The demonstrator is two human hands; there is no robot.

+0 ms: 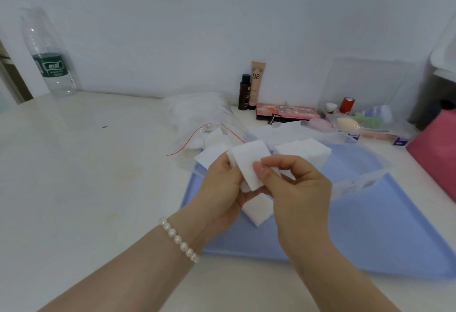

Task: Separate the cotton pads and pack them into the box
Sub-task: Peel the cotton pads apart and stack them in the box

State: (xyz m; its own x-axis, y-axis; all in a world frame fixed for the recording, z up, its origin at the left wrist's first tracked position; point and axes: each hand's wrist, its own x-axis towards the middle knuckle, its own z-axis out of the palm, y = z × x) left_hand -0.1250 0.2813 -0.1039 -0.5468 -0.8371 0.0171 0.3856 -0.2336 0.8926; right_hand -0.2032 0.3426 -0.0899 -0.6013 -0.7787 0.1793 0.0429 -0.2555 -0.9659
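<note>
Two hands meet above a blue mat on a pale bench. At the far left of the bench a clear water bottle with a green label stands against the wall. Further right, a clear zip bag with a red seal strip lies open-mouthed, white cotton showing inside it. The left hand, a pearl bracelet on its wrist, grips a stack of cotton pads: white, square, soft-edged, thick as a small block, its lower corner jutting below the palm. The top cotton pad lifts away from the stack, tilted, flat and thin. The right hand pinches this pad at its near right edge between thumb and curled fingers. Just beyond the hands, a second white pile of pads sits in the clear plastic box, which rests on the mat's far part. Behind, against the wall, stand a dark bottle and a beige tube marked BB, then a pink palette. At the right a clear organiser holds small cosmetics, and a pink object sits at the frame's edge.
</note>
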